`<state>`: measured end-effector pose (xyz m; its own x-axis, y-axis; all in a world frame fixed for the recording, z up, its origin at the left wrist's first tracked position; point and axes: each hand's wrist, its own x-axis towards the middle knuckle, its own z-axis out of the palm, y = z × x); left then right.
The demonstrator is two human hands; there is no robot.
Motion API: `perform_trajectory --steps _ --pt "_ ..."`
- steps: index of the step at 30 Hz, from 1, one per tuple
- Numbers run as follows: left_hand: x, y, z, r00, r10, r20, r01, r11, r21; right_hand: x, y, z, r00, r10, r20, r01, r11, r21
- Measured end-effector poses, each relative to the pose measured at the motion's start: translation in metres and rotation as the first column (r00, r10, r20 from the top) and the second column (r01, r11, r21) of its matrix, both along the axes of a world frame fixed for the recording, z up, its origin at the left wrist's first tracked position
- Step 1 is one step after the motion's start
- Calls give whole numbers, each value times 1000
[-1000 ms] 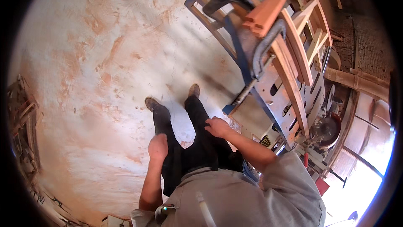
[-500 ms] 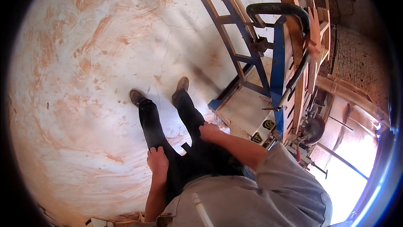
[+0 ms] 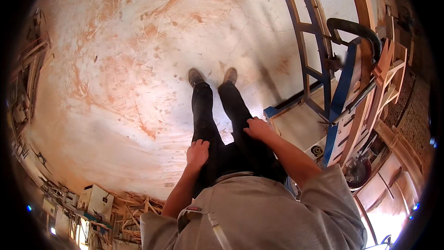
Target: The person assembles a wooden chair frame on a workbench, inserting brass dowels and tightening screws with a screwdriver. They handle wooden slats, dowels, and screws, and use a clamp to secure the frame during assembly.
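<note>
Both of your bare hands are low in front of you, over the dark trousers [image 3: 202,111] that you wear. Your left hand [image 3: 198,153] lies at your left thigh, its back to the camera and its fingers bent toward the dark cloth. Your right hand [image 3: 259,129] is at your right thigh, a little farther forward, with its fingers curled in. You keep neither one spread wide, but whether the fingertips pinch the fabric or only rest on it, I cannot tell. The trousers run from beneath your grey-brown shirt [image 3: 263,206] down to two brown shoes [image 3: 195,77], which stand slightly apart on a pale floor [image 3: 115,88] marked with reddish-brown smears. Off to your right, well apart from your feet, is a blue frame [image 3: 308,28] with open rectangular gaps. Just beside it, a dark C-shaped clamp [image 3: 358,28] sits by reddish timber [image 3: 381,67] at a blue-edged bench [image 3: 334,134]. Nearer your right elbow you have a dark round disc [image 3: 358,172], its details too dim to make out. Far to your left, thin wooden pieces [image 3: 30,70] are heaped along the curved rim of the view, and behind your left arm stands a pale box [image 3: 96,201] near more wood scraps [image 3: 134,210].
</note>
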<state>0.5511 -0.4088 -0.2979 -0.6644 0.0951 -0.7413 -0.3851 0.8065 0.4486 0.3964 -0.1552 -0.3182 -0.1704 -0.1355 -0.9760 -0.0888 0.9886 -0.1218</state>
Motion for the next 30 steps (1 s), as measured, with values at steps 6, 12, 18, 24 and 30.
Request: perform_trajectory --steps 6,12,18,24,30 --pt "8 13 29 961 106 -256 -155 972 -179 1 1 -21 998 61 -31 -62 997 -35" --pt "23 -15 15 988 71 -135 -95 978 -186 7 4 -22 996 -84 -33 83 996 -36" --pt "32 -64 -31 998 -52 22 56 971 -231 62 -8 -74 905 -354 -236 347 935 -71" --pt "30 -113 -87 987 42 -158 -81 965 -251 39 -76 -90 933 -316 -172 347 917 197" --pt "29 -135 -123 958 105 -268 -169 959 -228 19 -96 -100 946 -291 -145 321 909 265"
